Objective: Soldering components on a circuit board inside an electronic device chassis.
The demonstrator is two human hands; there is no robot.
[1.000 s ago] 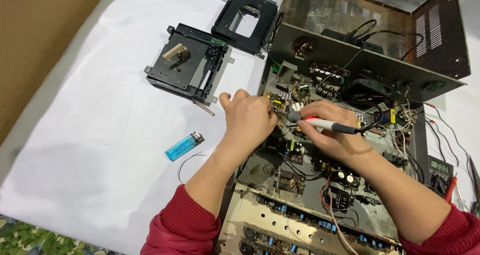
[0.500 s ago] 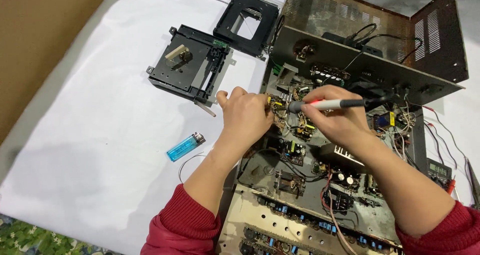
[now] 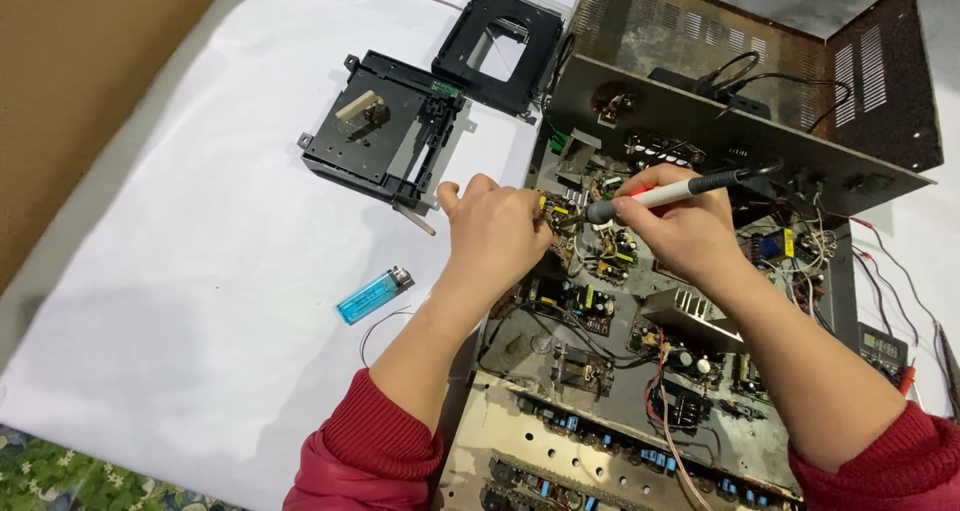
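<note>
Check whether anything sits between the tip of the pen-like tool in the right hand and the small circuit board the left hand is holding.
Nothing visible does. The right hand holds the pen-like tool with its dark tip right at the small circuit board, which the left hand grips from the other side. The contact point itself is too small to make out.

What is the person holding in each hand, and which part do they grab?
The right hand grips a pen-shaped soldering tool around its white middle. The left hand pinches the edge of a small circuit board inside the open metal chassis.
</note>
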